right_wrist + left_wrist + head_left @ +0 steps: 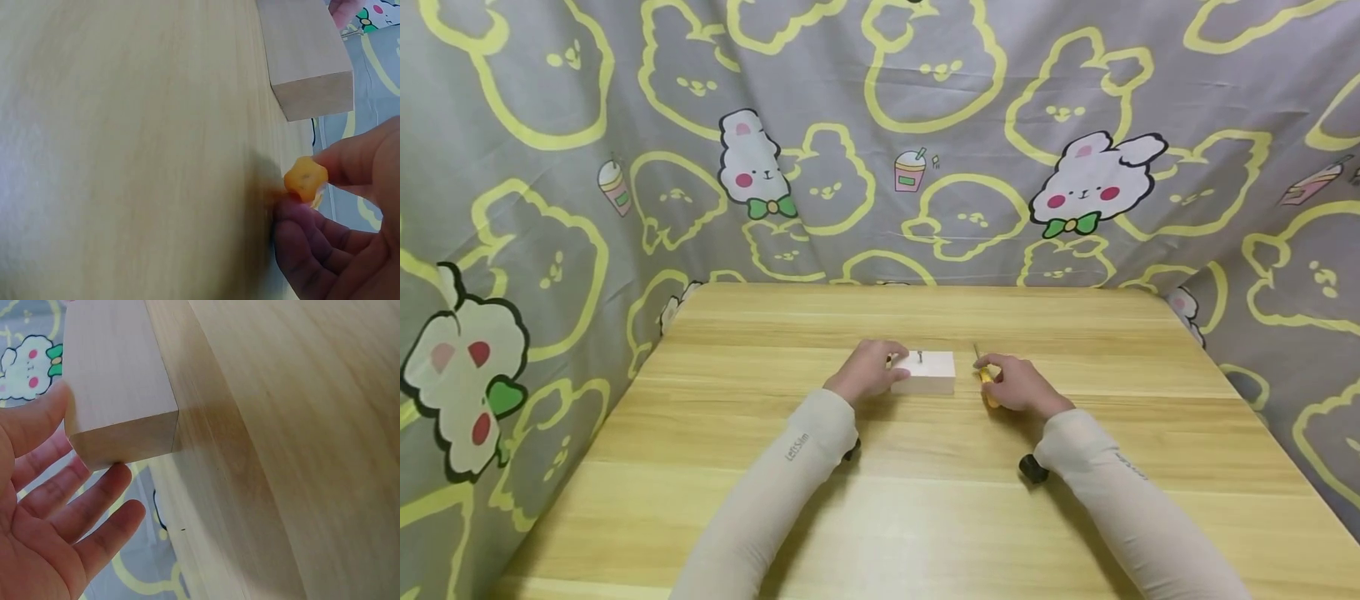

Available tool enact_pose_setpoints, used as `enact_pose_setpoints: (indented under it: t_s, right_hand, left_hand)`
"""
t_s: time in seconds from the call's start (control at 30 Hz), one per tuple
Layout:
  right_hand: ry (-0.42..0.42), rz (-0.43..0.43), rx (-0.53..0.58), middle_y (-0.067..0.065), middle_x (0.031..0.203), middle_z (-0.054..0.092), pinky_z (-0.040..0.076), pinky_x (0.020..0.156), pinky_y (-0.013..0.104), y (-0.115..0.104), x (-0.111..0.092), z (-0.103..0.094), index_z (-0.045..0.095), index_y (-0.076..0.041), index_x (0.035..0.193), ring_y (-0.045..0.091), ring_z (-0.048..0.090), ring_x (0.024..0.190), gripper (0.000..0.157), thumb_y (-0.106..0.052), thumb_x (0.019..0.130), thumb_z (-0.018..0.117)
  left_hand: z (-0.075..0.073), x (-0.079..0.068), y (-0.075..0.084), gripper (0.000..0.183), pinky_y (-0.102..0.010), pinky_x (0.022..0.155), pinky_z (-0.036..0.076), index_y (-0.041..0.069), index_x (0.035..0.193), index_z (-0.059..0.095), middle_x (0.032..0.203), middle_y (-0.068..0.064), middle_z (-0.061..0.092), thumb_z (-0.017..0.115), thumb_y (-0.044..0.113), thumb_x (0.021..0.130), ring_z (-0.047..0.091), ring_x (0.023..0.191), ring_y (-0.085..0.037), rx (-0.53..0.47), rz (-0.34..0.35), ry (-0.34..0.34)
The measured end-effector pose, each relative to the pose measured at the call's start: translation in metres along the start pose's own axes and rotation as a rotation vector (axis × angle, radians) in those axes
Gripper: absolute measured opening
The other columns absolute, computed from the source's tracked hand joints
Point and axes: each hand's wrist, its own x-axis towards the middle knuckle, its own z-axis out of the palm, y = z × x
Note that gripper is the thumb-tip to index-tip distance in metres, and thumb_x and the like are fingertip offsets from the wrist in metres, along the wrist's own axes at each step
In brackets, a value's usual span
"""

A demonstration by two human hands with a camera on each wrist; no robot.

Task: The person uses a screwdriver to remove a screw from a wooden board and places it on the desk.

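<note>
A pale wooden block [931, 384] lies on the table, and a small screw [920, 357] stands upright in its top. My left hand [870, 369] holds the block's left end between thumb and fingers; in the left wrist view the thumb is at one edge of the block [122, 369] and the fingers are spread along the other side. To the right of the block, my right hand [1021, 383] pinches a screwdriver by its yellow handle [987, 388]. Its thin shaft points away from me. The right wrist view shows the handle's butt end [305, 179] between thumb and fingers.
The wood-grain table [895, 525] reaches back to a grey curtain [850, 100] with cartoon prints, which also hangs along both sides. Black pieces [1033, 468] show beneath both wrists, at the sleeve cuffs.
</note>
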Motion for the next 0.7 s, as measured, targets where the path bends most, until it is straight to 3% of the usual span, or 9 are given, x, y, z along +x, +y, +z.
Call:
enact_pose_setpoints:
  t_s: [0.13,0.27,0.53,0.7]
  right_hand:
    - [-0.008,-0.003,-0.003,0.005,0.071,0.059,0.043,0.050,0.027,0.0012,0.0006,-0.0001,0.068,-0.008,0.116,0.015,0.051,0.056,0.031,-0.010,0.088,0.054]
    - [-0.020,-0.028,0.013,0.005,0.072,0.059,0.044,0.052,0.029,0.0011,-0.0007,-0.0014,0.070,-0.007,0.109,0.015,0.052,0.057,0.025,-0.010,0.090,0.053]
    - [-0.008,-0.087,0.058,0.004,0.073,0.059,0.045,0.059,0.032,-0.0006,-0.0013,-0.0052,0.064,-0.003,0.115,0.017,0.054,0.060,0.026,-0.021,0.101,0.050]
    - [-0.009,-0.095,0.158,0.008,0.079,0.062,0.049,0.065,0.033,-0.0013,-0.0004,-0.0093,0.059,0.000,0.121,0.021,0.058,0.070,0.032,-0.003,0.096,0.041]
  left_hand:
    - [-0.0001,0.0001,0.0011,0.041,-0.038,0.101,0.044,0.011,0.129,0.061,0.132,-0.008,0.059,0.069,0.026,0.092,0.055,0.119,-0.025,0.002,-0.008,0.003]
    - [0.0007,0.0003,0.0016,0.041,-0.038,0.102,0.044,0.011,0.130,0.061,0.133,-0.008,0.059,0.068,0.025,0.092,0.055,0.120,-0.025,0.002,-0.012,0.002]
    - [0.0010,0.0004,-0.0001,0.040,-0.038,0.100,0.045,0.010,0.129,0.062,0.131,-0.008,0.060,0.069,0.024,0.092,0.055,0.119,-0.025,-0.016,-0.006,0.005]
    - [0.0017,0.0017,-0.0017,0.041,-0.038,0.100,0.045,0.012,0.129,0.062,0.131,-0.008,0.060,0.069,0.025,0.092,0.055,0.119,-0.025,-0.017,-0.016,0.008]
